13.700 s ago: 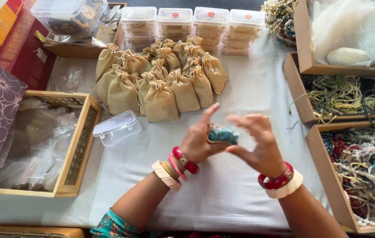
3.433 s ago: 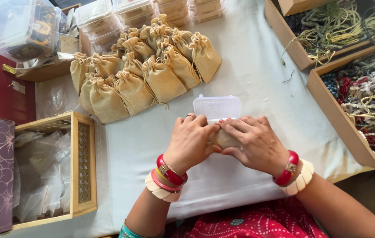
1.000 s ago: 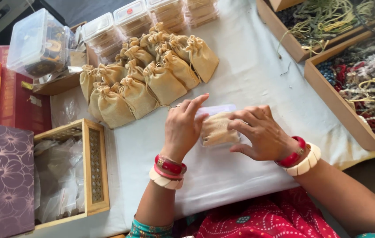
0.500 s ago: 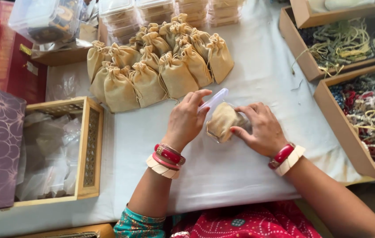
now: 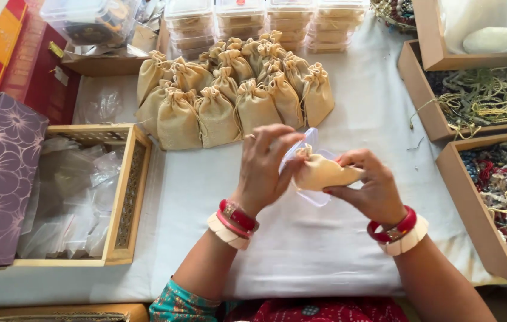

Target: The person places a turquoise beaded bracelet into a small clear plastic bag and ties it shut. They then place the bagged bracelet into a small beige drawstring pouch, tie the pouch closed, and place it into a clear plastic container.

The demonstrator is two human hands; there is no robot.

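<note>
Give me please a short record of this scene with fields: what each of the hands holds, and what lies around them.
left hand: fingers at the gathered neck of a small beige drawstring pouch
right hand: grips the pouch body from the right
under the pouch: clear plastic box, lid open
behind: group of filled beige pouches; stacked clear boxes
left of hands: wooden tray holding clear bags
surface: white cloth

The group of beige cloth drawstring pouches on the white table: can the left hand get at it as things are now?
Probably yes. The beige cloth drawstring pouches lie just beyond the left hand with nothing between, but that hand is pinching the small beige pouch.
</note>
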